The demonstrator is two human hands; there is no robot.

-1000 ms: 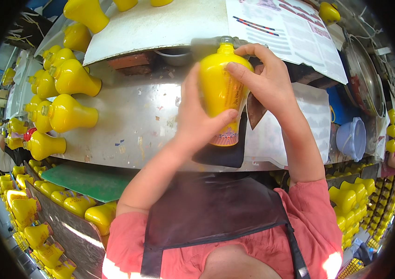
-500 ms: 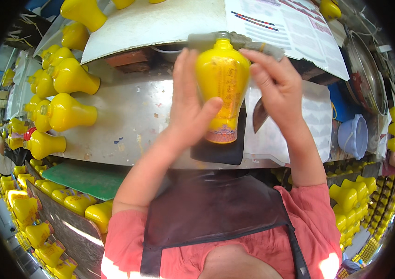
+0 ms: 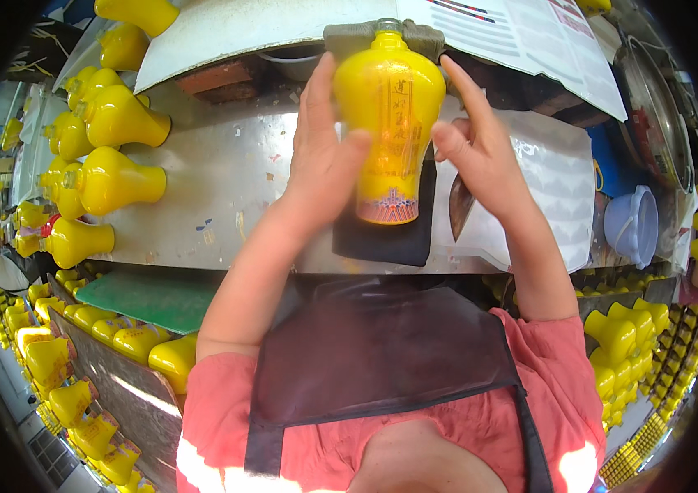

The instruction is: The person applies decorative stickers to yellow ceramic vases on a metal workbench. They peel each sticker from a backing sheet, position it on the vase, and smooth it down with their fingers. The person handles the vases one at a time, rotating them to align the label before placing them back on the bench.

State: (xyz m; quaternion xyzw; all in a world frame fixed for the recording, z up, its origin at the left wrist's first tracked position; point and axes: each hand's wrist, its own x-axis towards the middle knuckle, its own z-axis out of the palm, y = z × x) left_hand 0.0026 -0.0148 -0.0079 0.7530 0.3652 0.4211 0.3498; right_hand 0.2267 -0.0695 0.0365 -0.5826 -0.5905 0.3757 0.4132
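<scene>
A glossy yellow bottle (image 3: pixel 390 123) with a clear neck lies in front of me, its neck on a grey padded rest (image 3: pixel 345 38). Dark vertical lettering runs down its front and a patterned blue-and-red band circles the base. A dark cloth (image 3: pixel 382 246) shows under the base. My left hand (image 3: pixel 320 152) lies along the bottle's left side, fingers stretched and thumb over its edge, partly blurred. My right hand (image 3: pixel 479 152) is at its right side, index finger extended near the shoulder, other fingers curled. A brown pointed blade (image 3: pixel 460 209) sticks out below the right palm; its grip is hidden.
Several yellow bottles (image 3: pixel 123 181) lie on the metal table's left side. White sheets of labels (image 3: pixel 546 189) are at right and far right. A lilac bucket (image 3: pixel 630 226) stands at the right edge. A green board (image 3: pixel 147 302) and boxed bottles (image 3: pixel 172 361) are lower left.
The view has shifted so the table sits higher. The lettering has turned slightly left on the bottle. My left thumb has drawn back toward the bottle's edge; the brown blade moved with my right hand.
</scene>
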